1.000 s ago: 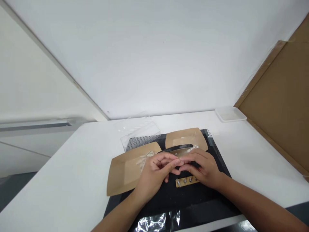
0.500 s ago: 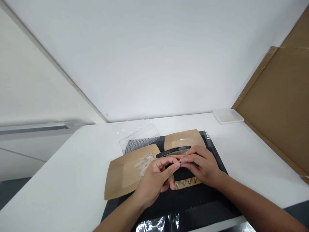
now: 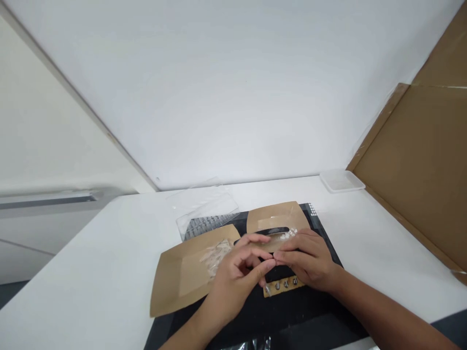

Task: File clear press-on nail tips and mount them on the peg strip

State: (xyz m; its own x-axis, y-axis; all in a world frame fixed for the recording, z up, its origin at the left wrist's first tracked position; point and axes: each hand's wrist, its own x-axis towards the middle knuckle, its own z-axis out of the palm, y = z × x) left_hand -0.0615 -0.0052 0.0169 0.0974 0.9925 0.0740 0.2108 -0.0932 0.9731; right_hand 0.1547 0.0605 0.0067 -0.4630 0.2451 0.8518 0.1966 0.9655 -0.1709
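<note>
Thumb and fingers of my left hand [image 3: 242, 272] are pinched together, meeting the fingertips of my right hand [image 3: 308, 257], which are pinched too. Whatever sits between the fingertips is too small to make out. Just below them lies a tan strip [image 3: 280, 287] bearing several small round metal pieces [image 3: 286, 284]. To the left, a brown paper tray [image 3: 170, 277] holds a heap of clear plastic pieces [image 3: 216, 257]. Behind my hands stands a second brown paper tray [image 3: 270, 214], with small white pieces [image 3: 289, 234] at its near right.
A black mat [image 3: 292, 316] lies under the trays and strip on the white table [image 3: 91, 277]. Clear plastic sheets [image 3: 207, 206] lie at the back left. A shallow translucent lid or tray [image 3: 342, 181] sits at the back right, beside a cardboard panel [image 3: 412, 160].
My fingertips stay together, with the right fingers shifting slightly and uncovering the white pieces behind them. The whole view has tilted a little, so the table sits lower.
</note>
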